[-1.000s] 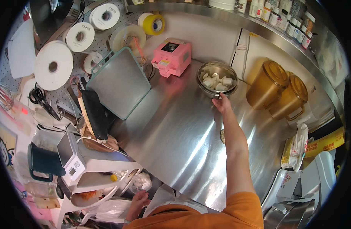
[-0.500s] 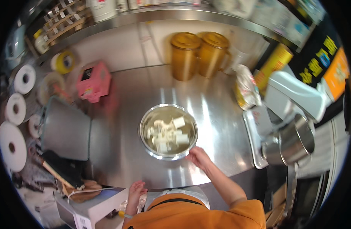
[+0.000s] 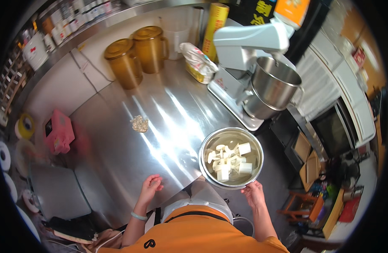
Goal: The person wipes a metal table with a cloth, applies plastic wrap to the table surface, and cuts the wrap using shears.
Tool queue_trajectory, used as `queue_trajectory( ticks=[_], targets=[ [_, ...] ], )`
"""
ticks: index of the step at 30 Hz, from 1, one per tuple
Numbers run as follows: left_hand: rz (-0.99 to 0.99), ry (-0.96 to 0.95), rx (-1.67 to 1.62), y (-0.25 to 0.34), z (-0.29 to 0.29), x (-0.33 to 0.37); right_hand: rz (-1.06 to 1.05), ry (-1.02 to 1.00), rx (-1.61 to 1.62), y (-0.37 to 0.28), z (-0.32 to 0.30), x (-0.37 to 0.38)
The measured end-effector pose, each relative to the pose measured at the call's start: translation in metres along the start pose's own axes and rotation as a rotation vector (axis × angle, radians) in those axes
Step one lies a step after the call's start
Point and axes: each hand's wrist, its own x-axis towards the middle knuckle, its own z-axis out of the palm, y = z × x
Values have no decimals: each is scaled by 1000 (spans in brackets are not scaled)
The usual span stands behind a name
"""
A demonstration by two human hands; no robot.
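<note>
Head view: right hand [image 3: 254, 194] pinches the stainless-steel bowl [image 3: 232, 135] of white plastic pieces [image 3: 222, 172] right of centre, off the worktop [image 3: 105, 139], not yet set down; left hand [image 3: 151, 184] empty, loosely curled.

You have a round, shiny metal bowl [image 3: 232, 136] with a rolled rim, mouth facing up. Your right hand [image 3: 253, 193] grips it at the near rim, to the right. The bowl overlaps the right front corner of the steel table [image 3: 118, 156] in view; contact cannot be determined. Inside, white, short cylindrical pieces [image 3: 245, 168] lie at mixed angles among slimmer cream pieces [image 3: 221, 148] with rounded ends. They overlap loosely, leaving the upper wall exposed.
</note>
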Motion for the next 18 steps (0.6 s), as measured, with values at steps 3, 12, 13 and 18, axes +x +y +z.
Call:
queue_trajectory(
  ticks=[3,12,13,18],
  targets=[
    [23,-27,40,7,16,3,-57,91,44,0,-27,-9],
    [-49,-11,112,-19,89,-5,62,322,322,-1,-138,8],
    [-53,-3,121,-23,104,-5,65,341,349,-4,-155,15],
    [-90,4,146,-48,208,1,-2,318,306,-22,-249,58]
  ],
)
